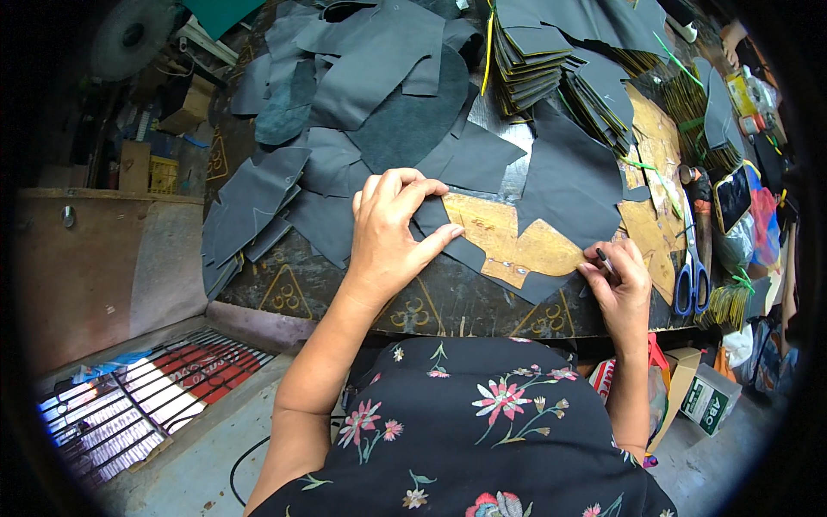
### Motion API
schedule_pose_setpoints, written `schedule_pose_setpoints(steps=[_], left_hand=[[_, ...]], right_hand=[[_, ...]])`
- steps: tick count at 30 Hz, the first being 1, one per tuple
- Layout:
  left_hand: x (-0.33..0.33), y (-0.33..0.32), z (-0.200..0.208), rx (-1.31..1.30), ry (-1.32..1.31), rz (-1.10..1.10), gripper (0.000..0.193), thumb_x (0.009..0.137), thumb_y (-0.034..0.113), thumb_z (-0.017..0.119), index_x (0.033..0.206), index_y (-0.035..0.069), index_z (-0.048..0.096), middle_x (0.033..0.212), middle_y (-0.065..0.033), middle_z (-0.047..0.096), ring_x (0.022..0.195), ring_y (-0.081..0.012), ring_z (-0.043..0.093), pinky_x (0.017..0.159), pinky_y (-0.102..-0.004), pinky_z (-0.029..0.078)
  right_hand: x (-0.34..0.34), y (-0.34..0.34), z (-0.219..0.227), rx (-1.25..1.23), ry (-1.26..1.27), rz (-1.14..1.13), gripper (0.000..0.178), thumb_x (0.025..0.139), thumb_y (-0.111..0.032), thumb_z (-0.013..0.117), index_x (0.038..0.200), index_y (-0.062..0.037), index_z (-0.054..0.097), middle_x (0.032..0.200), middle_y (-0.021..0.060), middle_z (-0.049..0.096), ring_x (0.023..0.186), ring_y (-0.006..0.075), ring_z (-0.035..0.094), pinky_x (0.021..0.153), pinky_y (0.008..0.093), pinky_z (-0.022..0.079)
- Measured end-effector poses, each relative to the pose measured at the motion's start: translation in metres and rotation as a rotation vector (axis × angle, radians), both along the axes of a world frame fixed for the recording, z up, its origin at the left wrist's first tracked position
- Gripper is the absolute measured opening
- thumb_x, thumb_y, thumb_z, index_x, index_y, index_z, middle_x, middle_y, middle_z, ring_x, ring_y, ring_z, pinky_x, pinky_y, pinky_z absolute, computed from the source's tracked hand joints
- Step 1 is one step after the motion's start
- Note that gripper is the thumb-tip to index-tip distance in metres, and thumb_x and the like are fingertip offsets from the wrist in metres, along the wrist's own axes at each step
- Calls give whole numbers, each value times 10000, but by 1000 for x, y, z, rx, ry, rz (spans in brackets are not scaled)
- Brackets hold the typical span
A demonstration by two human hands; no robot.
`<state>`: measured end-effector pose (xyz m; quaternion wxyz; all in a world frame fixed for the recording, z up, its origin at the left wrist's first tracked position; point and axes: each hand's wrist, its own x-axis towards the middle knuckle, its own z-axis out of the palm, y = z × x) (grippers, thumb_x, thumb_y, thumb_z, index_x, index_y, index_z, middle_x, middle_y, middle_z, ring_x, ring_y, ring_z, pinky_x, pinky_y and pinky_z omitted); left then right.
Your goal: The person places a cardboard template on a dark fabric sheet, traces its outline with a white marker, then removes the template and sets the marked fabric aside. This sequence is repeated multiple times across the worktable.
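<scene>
A tan, worn pattern template [508, 233], notched and with small metal marks along its lower side, lies flat on a piece of dark grey leather [568, 185]. My left hand [388, 228] grips the template's left end, its thumb and index finger at the edge and the other fingers curled. Between the fingers of my right hand [622, 280] is a slim dark pen [605, 261]. Those fingertips touch the template's pointed right end. Whether the pen tip meets the leather is hidden.
Overlapping dark leather pieces [370, 77] cover the far side of the table [345, 297]. Bundled stacks of cut pieces [525, 73] stand at the back. Blue-handled scissors [691, 280], a hammer [699, 194], a phone [733, 200] and more tan templates [652, 237] lie to the right.
</scene>
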<state>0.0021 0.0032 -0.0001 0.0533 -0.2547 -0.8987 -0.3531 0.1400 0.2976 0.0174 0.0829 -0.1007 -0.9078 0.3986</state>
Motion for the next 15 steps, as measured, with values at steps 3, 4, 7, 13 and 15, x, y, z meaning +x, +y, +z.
schedule_pose_setpoints(steps=[3,4,7,13,15], left_hand=[[0,1,1,-7,-1,-7,475,691,299,917,1105,142,745,1134,-26,625,1113,-257,560,946,-403,395],[0,1,2,-10,-3,-9,476,692,303,916,1106,144,745,1134,-27,623,1112,-257,559,944,-403,395],[2,3,4,-12,61,-13,367,732,219,863,1069,139,743,1102,-16,646,1094,-252,581,950,-406,398],[11,27,3,19,79,-465,252,793,17,692,1022,107,748,1016,-32,706,983,-262,661,923,-414,475],[19,37,1,8,68,-497,255,817,67,679,1061,109,744,1087,-41,692,1028,-265,648,928,-435,487]], right_hand=[[1,0,0,-13,-19,-2,247,843,64,773,1074,21,697,954,78,634,811,166,615,710,282,500],[0,0,0,-31,-26,-16,247,843,64,773,1074,22,697,954,78,634,808,166,614,707,280,499],[-2,0,-1,-9,22,6,249,837,40,795,1069,22,707,930,106,640,781,192,647,667,293,521],[-2,2,1,53,-16,10,263,828,25,807,1070,18,705,922,116,627,767,204,645,671,289,517],[-1,2,1,38,-19,20,230,833,54,777,1047,20,702,925,90,618,787,179,617,699,283,498]])
